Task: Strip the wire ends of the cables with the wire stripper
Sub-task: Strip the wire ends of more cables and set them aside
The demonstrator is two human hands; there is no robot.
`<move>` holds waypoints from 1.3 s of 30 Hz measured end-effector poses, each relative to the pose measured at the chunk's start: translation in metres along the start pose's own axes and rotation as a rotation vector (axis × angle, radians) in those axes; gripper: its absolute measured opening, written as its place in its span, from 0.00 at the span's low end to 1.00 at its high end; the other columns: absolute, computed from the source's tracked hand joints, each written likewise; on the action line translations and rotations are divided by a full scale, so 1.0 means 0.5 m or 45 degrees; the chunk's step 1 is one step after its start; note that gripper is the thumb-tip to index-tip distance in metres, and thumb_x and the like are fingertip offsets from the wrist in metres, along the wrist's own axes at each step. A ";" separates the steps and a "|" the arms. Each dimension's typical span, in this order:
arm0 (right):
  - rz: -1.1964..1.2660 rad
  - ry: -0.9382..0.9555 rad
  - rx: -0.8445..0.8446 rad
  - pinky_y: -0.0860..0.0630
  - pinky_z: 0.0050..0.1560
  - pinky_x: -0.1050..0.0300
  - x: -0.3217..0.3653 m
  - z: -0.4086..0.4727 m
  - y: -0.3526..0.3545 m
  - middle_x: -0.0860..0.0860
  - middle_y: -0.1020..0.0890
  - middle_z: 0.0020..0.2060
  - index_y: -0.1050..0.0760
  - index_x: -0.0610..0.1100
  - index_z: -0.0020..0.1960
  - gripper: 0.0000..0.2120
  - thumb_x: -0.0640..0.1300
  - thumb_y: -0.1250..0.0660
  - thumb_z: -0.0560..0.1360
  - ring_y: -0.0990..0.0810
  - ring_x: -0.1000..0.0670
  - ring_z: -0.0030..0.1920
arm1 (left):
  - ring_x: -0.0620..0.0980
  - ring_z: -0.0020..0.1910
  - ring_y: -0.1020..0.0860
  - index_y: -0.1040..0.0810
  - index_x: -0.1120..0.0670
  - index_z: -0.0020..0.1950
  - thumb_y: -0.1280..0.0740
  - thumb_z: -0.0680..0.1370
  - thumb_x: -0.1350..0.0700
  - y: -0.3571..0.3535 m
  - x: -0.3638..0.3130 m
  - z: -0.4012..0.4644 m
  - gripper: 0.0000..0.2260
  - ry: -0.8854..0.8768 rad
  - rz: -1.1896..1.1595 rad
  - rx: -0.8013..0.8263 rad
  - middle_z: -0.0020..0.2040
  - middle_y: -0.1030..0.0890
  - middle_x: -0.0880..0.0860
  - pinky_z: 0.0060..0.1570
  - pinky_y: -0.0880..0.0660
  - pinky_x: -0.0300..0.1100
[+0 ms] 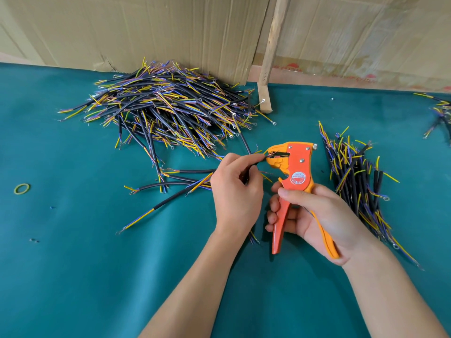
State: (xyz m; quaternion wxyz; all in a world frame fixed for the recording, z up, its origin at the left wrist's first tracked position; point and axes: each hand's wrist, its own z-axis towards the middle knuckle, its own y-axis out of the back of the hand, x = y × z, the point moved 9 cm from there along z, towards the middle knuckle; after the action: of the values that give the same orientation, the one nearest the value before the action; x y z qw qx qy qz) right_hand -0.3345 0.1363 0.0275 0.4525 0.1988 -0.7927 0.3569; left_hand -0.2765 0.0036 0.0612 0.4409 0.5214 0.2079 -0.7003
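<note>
Right hand (314, 215) grips orange stripper (296, 176) (plastic handles); left hand (235, 189) pinches cable (256, 160).

One head-worn wide-angle view looks forward and down, close above the left hand (235, 191) and right hand (314, 215), the teal tabletop (73, 264) stretching beyond them to a cardboard wall (146, 28)

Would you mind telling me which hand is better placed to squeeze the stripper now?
The right hand: it already grips the stripper handles, while the left hand pinches the cable at its mouth.
</note>
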 end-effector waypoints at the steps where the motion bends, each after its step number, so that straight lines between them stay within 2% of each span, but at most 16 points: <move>1: -0.007 -0.006 0.002 0.19 0.39 0.43 0.000 0.000 0.001 0.37 0.22 0.38 0.19 0.38 0.51 0.08 0.38 0.27 0.72 0.20 0.39 0.36 | 0.46 0.37 0.25 0.13 0.54 0.50 0.33 0.75 0.70 0.001 0.000 0.001 0.14 -0.004 0.008 -0.006 0.38 0.23 0.50 0.40 0.29 0.37; 7: -0.056 -0.043 0.021 0.19 0.39 0.43 -0.005 -0.003 -0.002 0.38 0.22 0.38 0.19 0.38 0.51 0.08 0.38 0.26 0.72 0.20 0.39 0.36 | 0.47 0.38 0.25 0.13 0.55 0.49 0.34 0.75 0.70 0.006 -0.004 0.000 0.14 -0.023 -0.015 -0.036 0.38 0.23 0.49 0.39 0.29 0.37; 9: -0.056 -0.036 0.018 0.19 0.39 0.43 -0.004 -0.004 -0.003 0.38 0.22 0.37 0.20 0.37 0.52 0.09 0.39 0.29 0.73 0.21 0.38 0.35 | 0.46 0.38 0.24 0.13 0.55 0.48 0.34 0.75 0.70 0.006 -0.005 -0.001 0.14 -0.030 -0.022 -0.036 0.39 0.22 0.49 0.39 0.29 0.36; 17: -0.054 -0.009 -0.033 0.20 0.34 0.45 -0.001 -0.003 -0.002 0.39 0.24 0.35 0.23 0.35 0.53 0.13 0.42 0.30 0.72 0.23 0.40 0.33 | 0.45 0.40 0.20 0.15 0.52 0.48 0.33 0.74 0.69 0.005 -0.004 -0.002 0.14 -0.038 -0.025 -0.038 0.41 0.19 0.47 0.43 0.24 0.40; 19: -0.059 -0.004 -0.041 0.20 0.34 0.45 0.000 -0.003 -0.001 0.39 0.24 0.35 0.23 0.35 0.53 0.14 0.42 0.29 0.72 0.23 0.40 0.32 | 0.45 0.41 0.20 0.18 0.52 0.50 0.34 0.74 0.69 0.001 -0.001 -0.004 0.14 -0.006 -0.060 -0.021 0.42 0.19 0.47 0.44 0.23 0.40; 22: -0.070 -0.010 -0.032 0.21 0.34 0.45 0.000 -0.002 -0.001 0.39 0.24 0.35 0.23 0.34 0.54 0.14 0.42 0.30 0.73 0.23 0.40 0.32 | 0.45 0.37 0.21 0.28 0.50 0.53 0.33 0.74 0.69 0.001 0.004 -0.005 0.16 0.043 -0.131 -0.026 0.38 0.20 0.48 0.40 0.25 0.35; 25: -0.069 -0.005 -0.033 0.21 0.33 0.46 0.000 -0.002 0.000 0.39 0.24 0.35 0.23 0.34 0.55 0.15 0.42 0.30 0.73 0.24 0.40 0.32 | 0.44 0.35 0.22 0.32 0.49 0.54 0.33 0.73 0.70 0.003 0.004 -0.006 0.19 0.044 -0.157 -0.037 0.37 0.20 0.48 0.39 0.28 0.32; 39: -0.049 0.012 -0.039 0.23 0.32 0.47 0.000 0.000 0.002 0.40 0.25 0.33 0.23 0.34 0.55 0.16 0.44 0.29 0.72 0.26 0.41 0.30 | 0.44 0.35 0.23 0.31 0.50 0.53 0.33 0.73 0.70 0.001 0.001 -0.006 0.18 0.029 -0.170 -0.031 0.37 0.20 0.50 0.38 0.28 0.31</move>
State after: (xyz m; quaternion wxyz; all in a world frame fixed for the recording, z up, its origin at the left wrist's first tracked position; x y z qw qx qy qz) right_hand -0.3354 0.1370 0.0271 0.4658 0.2054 -0.7921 0.3369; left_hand -0.2748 0.0053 0.0595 0.3971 0.5089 0.2558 -0.7196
